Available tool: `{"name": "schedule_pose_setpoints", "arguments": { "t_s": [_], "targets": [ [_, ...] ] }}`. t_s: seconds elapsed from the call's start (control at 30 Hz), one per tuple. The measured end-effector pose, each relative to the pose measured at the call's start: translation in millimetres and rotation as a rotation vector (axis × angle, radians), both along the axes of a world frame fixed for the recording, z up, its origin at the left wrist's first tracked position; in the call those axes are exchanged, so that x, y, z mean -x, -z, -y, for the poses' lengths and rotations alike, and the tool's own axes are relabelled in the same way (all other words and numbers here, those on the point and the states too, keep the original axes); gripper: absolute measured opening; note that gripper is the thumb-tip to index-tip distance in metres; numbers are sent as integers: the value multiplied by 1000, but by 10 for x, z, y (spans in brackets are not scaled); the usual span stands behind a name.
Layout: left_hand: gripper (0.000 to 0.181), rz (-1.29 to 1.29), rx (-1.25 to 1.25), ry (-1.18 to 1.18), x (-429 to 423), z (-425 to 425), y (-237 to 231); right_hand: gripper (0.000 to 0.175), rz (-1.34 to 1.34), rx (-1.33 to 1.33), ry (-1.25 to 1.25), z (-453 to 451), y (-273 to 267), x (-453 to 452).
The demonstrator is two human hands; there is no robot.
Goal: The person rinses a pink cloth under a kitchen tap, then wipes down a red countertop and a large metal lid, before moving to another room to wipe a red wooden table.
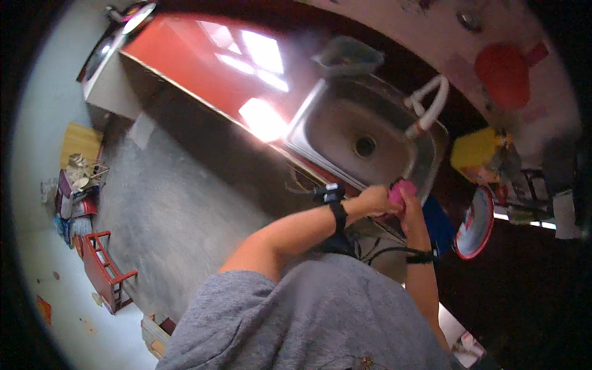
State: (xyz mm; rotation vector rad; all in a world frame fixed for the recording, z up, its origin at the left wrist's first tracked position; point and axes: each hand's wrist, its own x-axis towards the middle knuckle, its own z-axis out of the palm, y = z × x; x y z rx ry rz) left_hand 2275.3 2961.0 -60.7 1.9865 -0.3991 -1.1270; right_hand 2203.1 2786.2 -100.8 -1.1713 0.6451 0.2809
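Observation:
Both of my hands meet at the near right rim of a stainless steel sink (342,120). My left hand (377,200) is closed around one side of a bunched pink cloth (401,190). On its other side, my right hand (413,206) grips the same cloth. Part of the cloth is hidden by my fingers. A white faucet (432,106) with a curved spout stands at the sink's far right side, its outlet over the basin. The dark drain (365,146) shows in the basin floor.
A clear plastic basin (349,53) stands behind the sink. The red countertop (185,55) runs left towards a stove (99,60). To the right are a yellow container (474,155) and a red-rimmed enamel basin (476,222). A red wooden stool (104,273) is at far left.

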Motion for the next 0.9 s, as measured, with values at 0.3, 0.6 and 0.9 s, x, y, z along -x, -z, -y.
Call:
{"name": "schedule_pose_setpoints", "arguments": {
  "t_s": [0.3, 0.6, 0.9],
  "targets": [
    [41, -401, 517, -827, 947, -2762, 607, 42, 535, 523, -545, -2443, 184, -2],
    [20, 919, 134, -1301, 2037, -5984, 612, 26, 685, 183, -1127, -5588, -622, -30],
    [19, 864, 143, -1661, 2595, -6858, -571, 23, 697, -75, -1333, -7003, -1043, -42]
  ]
}}
